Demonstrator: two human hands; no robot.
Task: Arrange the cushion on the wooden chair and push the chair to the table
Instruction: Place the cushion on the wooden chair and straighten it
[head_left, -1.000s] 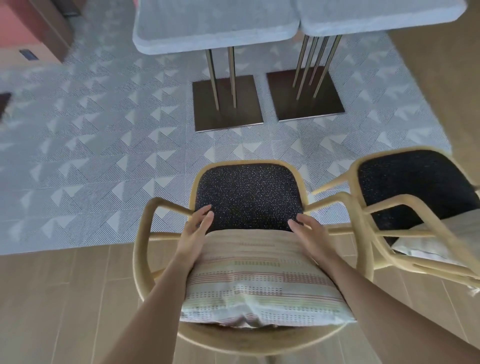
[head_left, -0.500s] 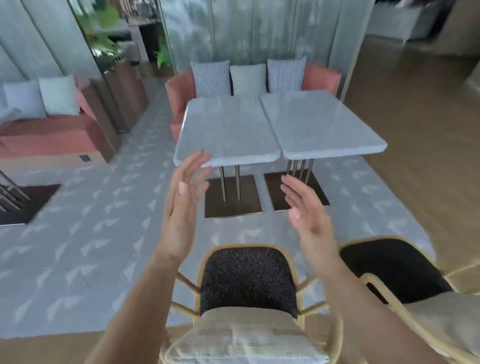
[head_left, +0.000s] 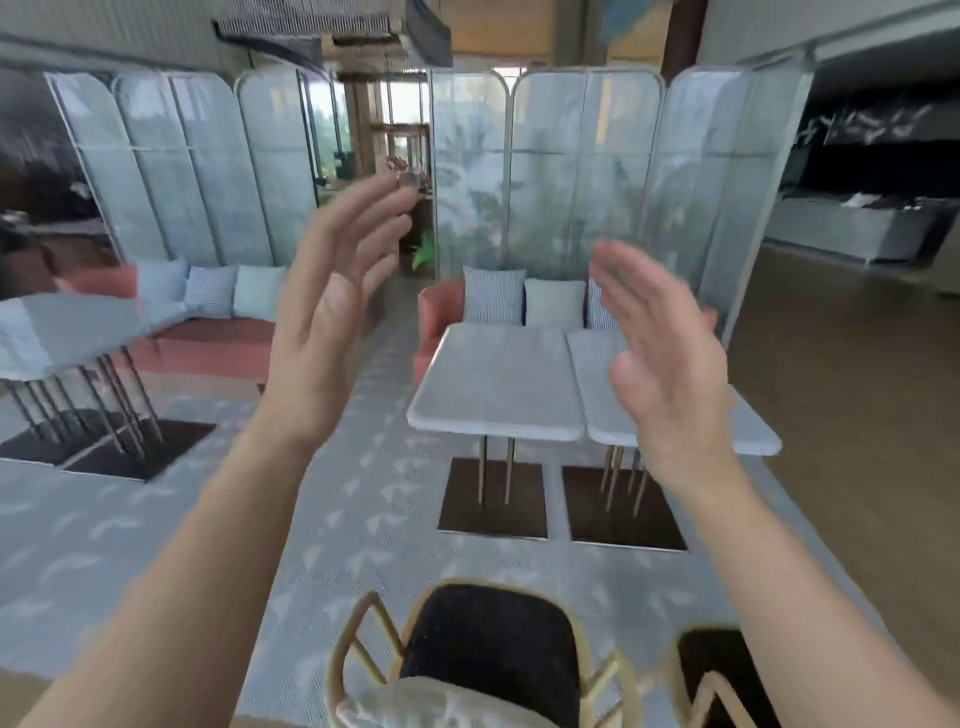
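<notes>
Soft daylight, motion blur throughout (edges bowed, wide-angle).

Pale wooden chair (head_left: 363, 654) frame, speckled dark cloth seat (matt), woven cloth cushion (head_left: 441, 701), matt stone-look table (head_left: 493, 384) top, thin brassy metal legs (head_left: 496, 470)

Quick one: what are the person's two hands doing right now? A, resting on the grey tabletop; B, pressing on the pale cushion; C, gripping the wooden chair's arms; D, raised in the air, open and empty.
D: the left hand and right hand are both up with straight fingers holding nothing, clear of the light wooden chair with the dark speckled seat below.
</notes>
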